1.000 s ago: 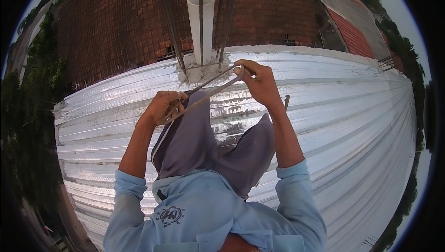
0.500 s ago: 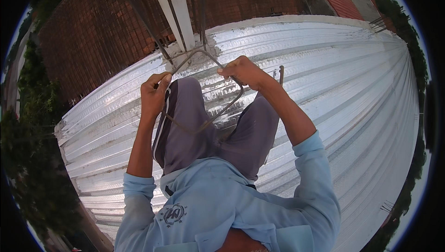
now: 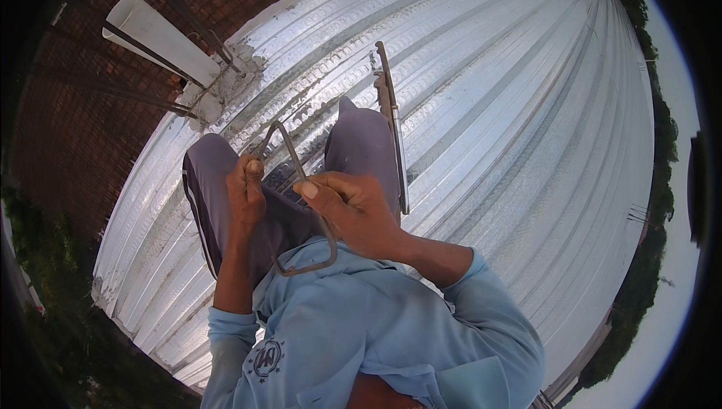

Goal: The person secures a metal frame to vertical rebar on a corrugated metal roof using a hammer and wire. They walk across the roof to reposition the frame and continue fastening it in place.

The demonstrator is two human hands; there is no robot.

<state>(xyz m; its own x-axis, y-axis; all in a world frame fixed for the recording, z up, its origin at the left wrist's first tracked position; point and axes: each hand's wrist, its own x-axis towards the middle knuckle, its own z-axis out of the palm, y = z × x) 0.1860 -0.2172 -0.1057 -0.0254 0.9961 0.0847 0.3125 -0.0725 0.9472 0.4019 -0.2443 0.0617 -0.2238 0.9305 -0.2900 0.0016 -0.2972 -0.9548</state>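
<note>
A rebar stirrup, a thin steel rod bent into a four-sided loop, is held in front of my torso and above my lap. Its left side is pinched by my left hand, fingers closed. On the opposite side, my right hand grips the rod between thumb and curled fingers. The upper corner of the loop rises between my knees, and the lower end is close to my light blue shirt. Part of the rod is hidden behind my fingers.
I sit on ribbed metal decking. Beside my right knee lies a long metal bar or tool. A white pipe and several upright rebars rise from concrete at upper left, near a brick wall. Trees stand beyond the deck's edges.
My view has swung to the right, so the pipe now shows farther left. Both hands have brought the stirrup closer to my body and turned it, and my hands are nearer together.
</note>
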